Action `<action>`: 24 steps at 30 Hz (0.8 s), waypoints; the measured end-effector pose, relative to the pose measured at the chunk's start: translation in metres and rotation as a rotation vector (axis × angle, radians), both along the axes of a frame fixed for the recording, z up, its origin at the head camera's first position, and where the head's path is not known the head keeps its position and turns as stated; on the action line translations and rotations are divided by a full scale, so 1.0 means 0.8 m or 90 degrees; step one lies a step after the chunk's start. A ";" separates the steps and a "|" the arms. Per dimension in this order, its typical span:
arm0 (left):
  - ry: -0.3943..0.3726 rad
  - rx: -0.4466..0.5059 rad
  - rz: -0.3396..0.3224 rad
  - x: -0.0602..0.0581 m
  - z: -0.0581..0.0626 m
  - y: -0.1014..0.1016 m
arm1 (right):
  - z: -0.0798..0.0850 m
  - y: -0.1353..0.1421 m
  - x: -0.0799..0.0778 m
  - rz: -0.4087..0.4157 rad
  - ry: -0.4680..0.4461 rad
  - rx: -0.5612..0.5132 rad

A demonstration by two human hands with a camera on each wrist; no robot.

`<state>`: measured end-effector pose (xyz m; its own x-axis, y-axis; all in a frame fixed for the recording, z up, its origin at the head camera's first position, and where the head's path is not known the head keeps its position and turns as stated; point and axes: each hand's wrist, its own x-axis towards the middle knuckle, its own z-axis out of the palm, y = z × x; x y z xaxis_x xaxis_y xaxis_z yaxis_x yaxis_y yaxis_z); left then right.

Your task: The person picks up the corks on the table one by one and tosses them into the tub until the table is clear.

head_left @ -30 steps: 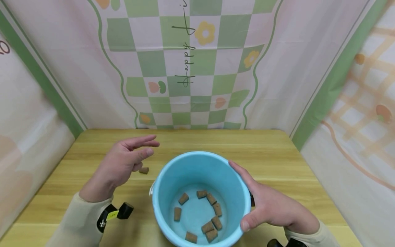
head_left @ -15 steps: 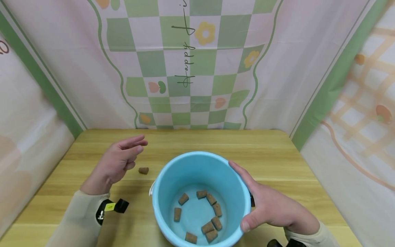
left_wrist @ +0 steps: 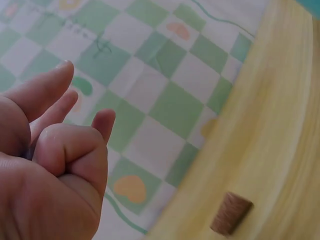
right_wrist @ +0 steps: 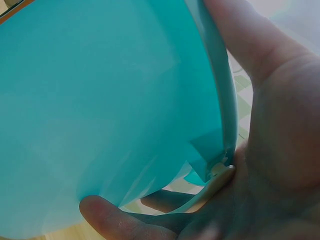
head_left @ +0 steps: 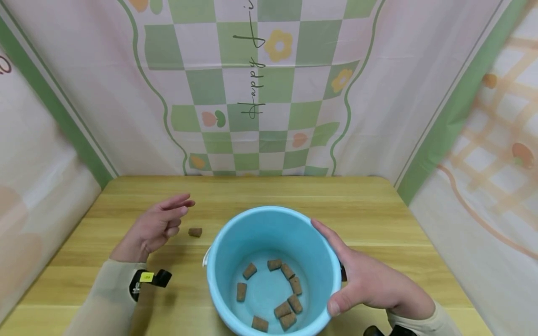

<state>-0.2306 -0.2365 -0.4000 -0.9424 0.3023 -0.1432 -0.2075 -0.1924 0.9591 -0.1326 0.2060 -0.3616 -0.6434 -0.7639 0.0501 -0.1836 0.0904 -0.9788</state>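
A light blue bucket stands on the table, with several brown corks lying on its floor. My right hand grips the bucket at its right side, the thumb on the rim. In the right wrist view the fingers press against the outer wall, and part of the handle passes by them. Left of the bucket, one tapered cork lies on the wood. My left hand hovers just left of that cork, apart from it. Some of its fingers are extended, others bent, and nothing shows between them.
The wooden table reaches back to a checked green and white cloth. More patterned cloth closes in the right side and the left. A white handle end sticks out at the bucket's left.
My left hand has drawn back leftward and a little lower, away from the loose cork, which now shows whole. The right hand and bucket have stayed in place.
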 end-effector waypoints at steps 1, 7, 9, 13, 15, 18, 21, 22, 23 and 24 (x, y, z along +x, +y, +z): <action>-0.011 0.001 0.005 -0.001 -0.004 -0.002 | 0.000 0.000 0.000 0.000 -0.001 0.000; -0.051 -0.025 0.034 -0.009 -0.028 -0.012 | 0.001 -0.001 0.001 0.001 -0.001 -0.002; -0.057 -0.036 0.040 -0.011 -0.033 -0.013 | 0.000 -0.001 0.001 0.001 0.000 -0.003; -0.064 -0.054 0.045 -0.013 -0.041 -0.016 | 0.000 -0.002 0.001 0.003 0.009 -0.007; -0.065 -0.066 0.043 -0.014 -0.045 -0.017 | 0.001 -0.002 0.001 0.005 0.015 -0.010; -0.071 -0.097 0.033 -0.017 -0.052 -0.017 | 0.001 -0.003 0.001 0.006 0.015 -0.011; -0.077 -0.137 0.017 -0.020 -0.059 -0.015 | 0.002 -0.003 0.001 0.006 0.013 -0.012; -0.081 -0.149 0.016 -0.022 -0.062 -0.014 | 0.002 -0.003 0.001 0.006 0.013 -0.010; -0.084 -0.159 0.015 -0.023 -0.064 -0.013 | 0.002 -0.003 0.000 0.005 0.012 -0.010; -0.086 -0.167 0.016 -0.023 -0.065 -0.012 | 0.002 -0.003 0.000 0.004 0.010 -0.010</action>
<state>-0.2494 -0.2461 -0.4523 -0.9164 0.2150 -0.3376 -0.3344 0.0519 0.9410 -0.1323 0.2039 -0.3599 -0.6372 -0.7673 0.0725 -0.1995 0.0734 -0.9772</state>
